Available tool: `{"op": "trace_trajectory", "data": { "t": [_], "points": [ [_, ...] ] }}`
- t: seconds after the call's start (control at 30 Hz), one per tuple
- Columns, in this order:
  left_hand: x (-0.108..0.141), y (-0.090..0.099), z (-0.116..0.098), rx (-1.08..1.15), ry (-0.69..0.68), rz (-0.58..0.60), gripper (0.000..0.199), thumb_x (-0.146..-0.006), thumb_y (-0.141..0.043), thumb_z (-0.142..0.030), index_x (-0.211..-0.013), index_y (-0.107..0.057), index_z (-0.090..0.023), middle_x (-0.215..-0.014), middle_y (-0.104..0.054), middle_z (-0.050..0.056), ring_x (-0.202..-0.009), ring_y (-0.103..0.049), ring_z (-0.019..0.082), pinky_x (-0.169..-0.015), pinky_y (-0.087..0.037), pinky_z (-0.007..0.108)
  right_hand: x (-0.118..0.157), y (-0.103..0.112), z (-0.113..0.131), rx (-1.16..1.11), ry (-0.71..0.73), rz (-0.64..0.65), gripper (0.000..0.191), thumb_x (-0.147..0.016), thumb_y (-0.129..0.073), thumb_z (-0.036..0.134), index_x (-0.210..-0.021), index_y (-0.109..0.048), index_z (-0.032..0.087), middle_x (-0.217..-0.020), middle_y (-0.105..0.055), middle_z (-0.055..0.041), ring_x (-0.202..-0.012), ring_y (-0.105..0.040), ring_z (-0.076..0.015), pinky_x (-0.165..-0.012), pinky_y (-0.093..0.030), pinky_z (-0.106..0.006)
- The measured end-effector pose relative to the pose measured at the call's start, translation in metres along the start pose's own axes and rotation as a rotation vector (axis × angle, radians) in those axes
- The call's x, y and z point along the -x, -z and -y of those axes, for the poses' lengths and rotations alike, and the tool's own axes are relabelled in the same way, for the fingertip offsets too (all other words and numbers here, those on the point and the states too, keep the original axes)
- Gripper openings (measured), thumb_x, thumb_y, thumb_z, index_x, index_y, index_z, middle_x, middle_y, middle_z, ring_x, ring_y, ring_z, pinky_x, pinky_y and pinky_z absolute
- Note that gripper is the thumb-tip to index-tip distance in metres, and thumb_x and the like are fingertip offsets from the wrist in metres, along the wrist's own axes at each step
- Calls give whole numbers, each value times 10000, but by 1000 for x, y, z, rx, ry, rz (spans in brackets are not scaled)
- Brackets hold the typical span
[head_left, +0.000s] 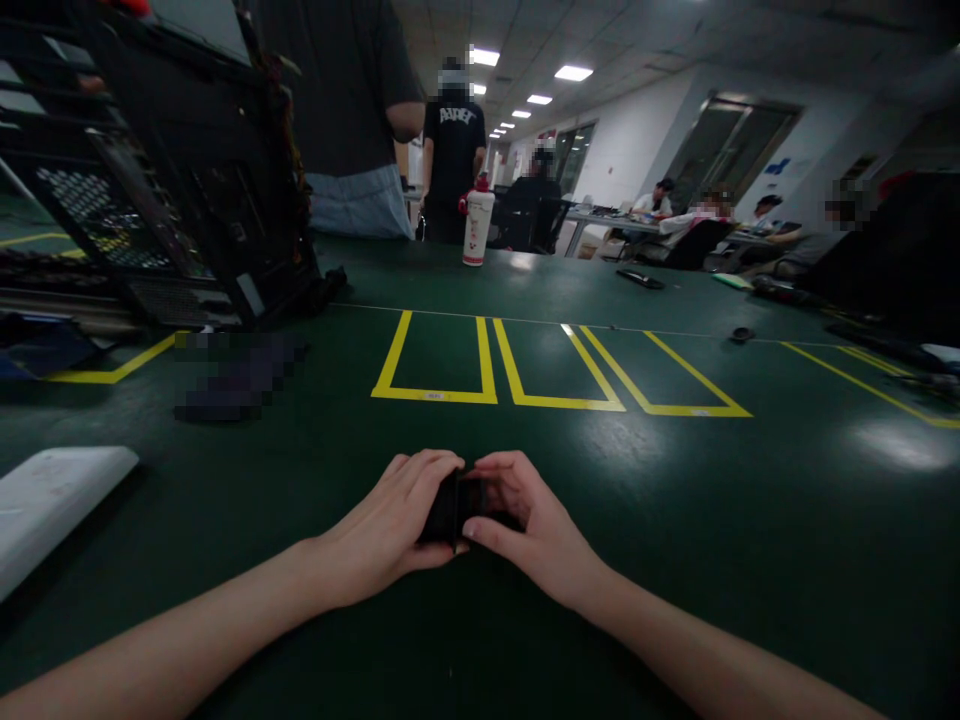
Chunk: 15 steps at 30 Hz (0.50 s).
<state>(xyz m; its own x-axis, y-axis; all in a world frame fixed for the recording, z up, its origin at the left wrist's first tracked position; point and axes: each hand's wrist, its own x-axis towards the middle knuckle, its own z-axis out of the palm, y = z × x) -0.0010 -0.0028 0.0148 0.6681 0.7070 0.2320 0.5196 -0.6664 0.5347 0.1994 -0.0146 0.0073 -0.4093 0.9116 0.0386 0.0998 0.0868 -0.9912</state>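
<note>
left hand (375, 528) pinching black object (441, 512) | right hand (544, 530) cupped, grip unclear | tape edges (480, 397) beyond

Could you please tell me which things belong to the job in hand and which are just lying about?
Job in hand: black object, between left hand and right hand.
Apparently lying about: red-lidded cup, white object, slim dark object.

Office-like workshop (taped bench (675, 500), computer case (176, 165))
</note>
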Motion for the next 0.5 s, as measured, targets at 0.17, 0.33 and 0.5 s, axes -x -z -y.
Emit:
{"op": "trace_trajectory", "data": {
  "t": [0.17,0.33,0.5],
  "points": [
    [0,-1,0,6,2,-4,613,-773,-655,-201,-1272,-301,-243,-1227,-473,106,-1052,-496,279,-868,-423,459,-4,-5,-1,-73,-77,-23,336,-696,-719,204,-949,-499,204,-960,-618,-21,-941,-615,-188,-882,-488,-400],
    [1,-4,1,-2,28,-50,661,-737,-687,-178,-1268,-300,-250,-1227,-479,96,-1045,-506,281,-863,-438,467,-8,-11,1,-220,-114,-27,341,-657,-746,194,-937,-553,208,-956,-617,-10,-922,-628,-198,-766,-539,-349],
    [2,-1,-1,4,10,-4,628,-777,-660,-214,-1280,-287,-254,-1260,-449,102,-1086,-476,284,-898,-418,487,-7,-8,11,-219,-173,-15,247,-717,-698,208,-941,-597,180,-931,-643,-23,-910,-627,-191,-828,-501,-367]
  ]
}}
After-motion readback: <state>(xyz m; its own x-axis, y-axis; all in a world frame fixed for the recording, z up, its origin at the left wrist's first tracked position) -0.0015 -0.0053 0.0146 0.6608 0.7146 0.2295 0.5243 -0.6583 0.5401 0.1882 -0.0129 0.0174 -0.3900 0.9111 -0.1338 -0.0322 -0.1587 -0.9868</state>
